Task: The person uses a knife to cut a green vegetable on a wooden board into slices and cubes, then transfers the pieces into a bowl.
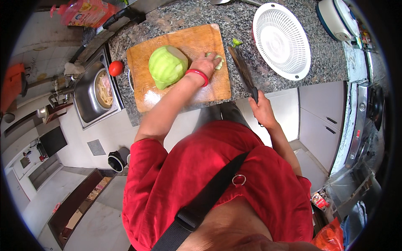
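Note:
On the wooden cutting board (192, 94) sits a round pale green cabbage (165, 69) with a flat cut face on its right side. My left hand (203, 66), with a red bangle at the wrist, is beside it, its fingers curled over a pale green cut piece of cabbage (219, 62) near the board's right edge. In my right hand (264, 109) is the black handle of a kitchen knife (242, 69). Its broad dark blade points away from me, just off the board's right side and over the granite counter.
A white colander (280, 42) stands right of the knife, with a green scrap (237, 42) near the blade. A tomato (116, 68) lies between board and sink (87, 90); the sink holds a bowl of pale strips (104, 90). A white appliance (338, 19) stands far right.

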A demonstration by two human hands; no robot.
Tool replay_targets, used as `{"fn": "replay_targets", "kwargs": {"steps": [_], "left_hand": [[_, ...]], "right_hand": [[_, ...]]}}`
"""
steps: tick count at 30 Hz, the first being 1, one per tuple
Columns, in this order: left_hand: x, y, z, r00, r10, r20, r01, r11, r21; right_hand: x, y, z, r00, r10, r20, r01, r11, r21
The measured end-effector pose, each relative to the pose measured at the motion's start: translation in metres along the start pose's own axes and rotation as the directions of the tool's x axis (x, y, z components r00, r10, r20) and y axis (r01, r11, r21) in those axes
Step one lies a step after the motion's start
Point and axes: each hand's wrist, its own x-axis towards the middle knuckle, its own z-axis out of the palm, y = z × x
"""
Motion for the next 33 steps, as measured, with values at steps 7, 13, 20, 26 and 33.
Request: {"fn": "replay_targets", "kwargs": {"steps": [7,13,20,26,33], "left_hand": [[-0.014,0.021,0.025,0.854,-0.377,-0.359,0.308,0.922,-0.235],[-0.034,0.035,0.018,0.793,-0.471,-0.386,0.348,0.870,-0.349],[-0.055,0.026,0.031,0.802,-0.446,-0.397,0.253,0.857,-0.450],[-0.038,0.024,0.033,0.766,-0.454,-0.455,0.188,0.835,-0.517],[-0.039,0.021,0.033,0.757,-0.462,-0.463,0.167,0.821,-0.546]], "right_hand": [[0.019,-0.020,0.011,0.996,-0.061,0.062,0.066,0.994,-0.082],[0.034,-0.038,0.019,0.990,-0.112,0.087,0.130,0.960,-0.250],[0.038,-0.043,0.016,0.986,-0.123,0.112,0.153,0.931,-0.330],[0.037,-0.049,0.015,0.988,-0.086,0.125,0.126,0.924,-0.361],[0.030,-0.063,0.014,0.981,-0.166,0.097,0.190,0.921,-0.341]]}}
